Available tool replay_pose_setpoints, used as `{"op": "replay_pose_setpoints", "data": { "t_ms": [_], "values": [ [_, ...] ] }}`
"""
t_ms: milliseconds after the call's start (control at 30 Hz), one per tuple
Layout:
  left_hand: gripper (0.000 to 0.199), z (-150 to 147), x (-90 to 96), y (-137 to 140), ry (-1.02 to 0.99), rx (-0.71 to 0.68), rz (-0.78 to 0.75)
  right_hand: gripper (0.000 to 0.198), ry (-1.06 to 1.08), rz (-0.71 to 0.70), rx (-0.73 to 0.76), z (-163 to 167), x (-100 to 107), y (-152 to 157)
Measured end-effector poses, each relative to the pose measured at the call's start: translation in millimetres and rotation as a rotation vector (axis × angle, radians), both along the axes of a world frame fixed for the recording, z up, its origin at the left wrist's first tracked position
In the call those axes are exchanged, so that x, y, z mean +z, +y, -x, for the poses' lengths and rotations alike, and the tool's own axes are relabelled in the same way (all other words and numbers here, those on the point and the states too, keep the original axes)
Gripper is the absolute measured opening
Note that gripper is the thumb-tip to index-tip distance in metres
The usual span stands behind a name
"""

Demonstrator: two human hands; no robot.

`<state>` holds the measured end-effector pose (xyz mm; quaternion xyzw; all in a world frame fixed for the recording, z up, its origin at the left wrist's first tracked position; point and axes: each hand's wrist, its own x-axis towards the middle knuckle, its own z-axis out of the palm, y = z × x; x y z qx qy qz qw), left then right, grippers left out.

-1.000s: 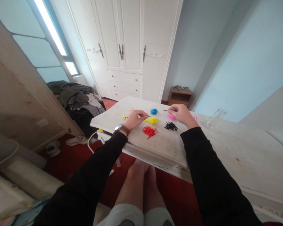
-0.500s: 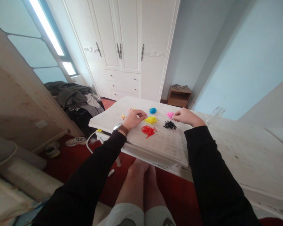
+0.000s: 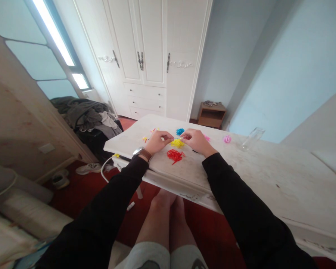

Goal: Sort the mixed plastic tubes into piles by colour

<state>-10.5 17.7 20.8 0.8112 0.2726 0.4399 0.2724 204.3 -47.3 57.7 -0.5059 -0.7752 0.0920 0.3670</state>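
Left hand, one: fingers pinched on a small thin piece, held just above the yellow pile; colour unclear from where I stand. Right hand, one: fingertips drawn together just beside that piece; I cannot make out what they grip. On the white table: blue pile, beyond the yellow; red pile, nearer the person; pink ball, right of the right hand; clear glass vessel, farther right.
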Motion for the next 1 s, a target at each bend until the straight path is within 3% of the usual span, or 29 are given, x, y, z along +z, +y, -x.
{"op": "replay_pose_setpoints", "data": {
  "t_ms": [233,600,1000],
  "values": [
    [0.032,0,0.3,0,0.015,-0.014,0.014,0.012,-0.025,-0.043,0.074,12,-10,4],
    [0.031,-1,-1.7,2,0.041,-0.018,0.026,0.013,0.001,-0.119,-0.008,12,-13,6],
    [0.037,-3,-5.8,7,0.010,-0.014,0.029,0.013,-0.001,-0.090,-0.033,13,-11,5]
  ]
}}
